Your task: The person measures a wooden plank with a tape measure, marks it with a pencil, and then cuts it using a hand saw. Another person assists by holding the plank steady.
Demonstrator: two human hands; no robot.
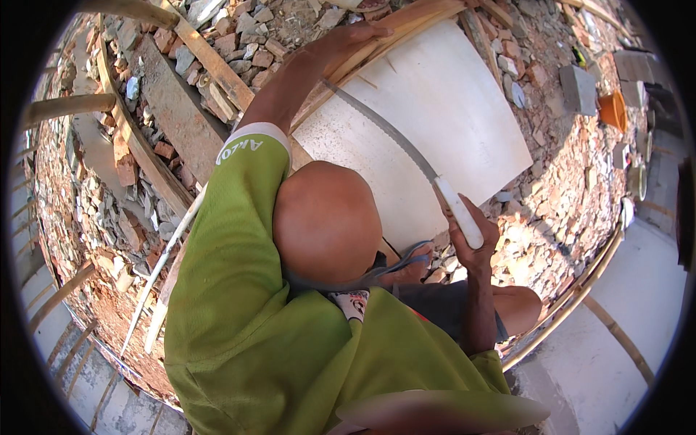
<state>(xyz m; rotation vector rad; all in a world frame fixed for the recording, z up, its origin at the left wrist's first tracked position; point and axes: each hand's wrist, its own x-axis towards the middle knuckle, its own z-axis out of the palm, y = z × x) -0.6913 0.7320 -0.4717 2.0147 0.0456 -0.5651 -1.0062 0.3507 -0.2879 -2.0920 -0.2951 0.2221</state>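
Observation:
My left hand (360, 35) grips a wooden plank (417, 20) along the top edge of a white board (446, 101). My right hand (471, 235) holds the white handle (464, 214) of a long saw. Its toothed blade (388, 127) runs diagonally over the board to the plank, near my left arm; I cannot tell whether the teeth touch the wood. My bent knee (326, 225) is beside the board, and a sandalled foot (409, 268) shows below it.
Broken brick and rubble (536, 232) surround me. Loose timbers (159, 159) lie at the left. Grey blocks (578, 90) and an orange bucket (611, 111) stand at the upper right. Thin poles (580, 297) run along the lower right.

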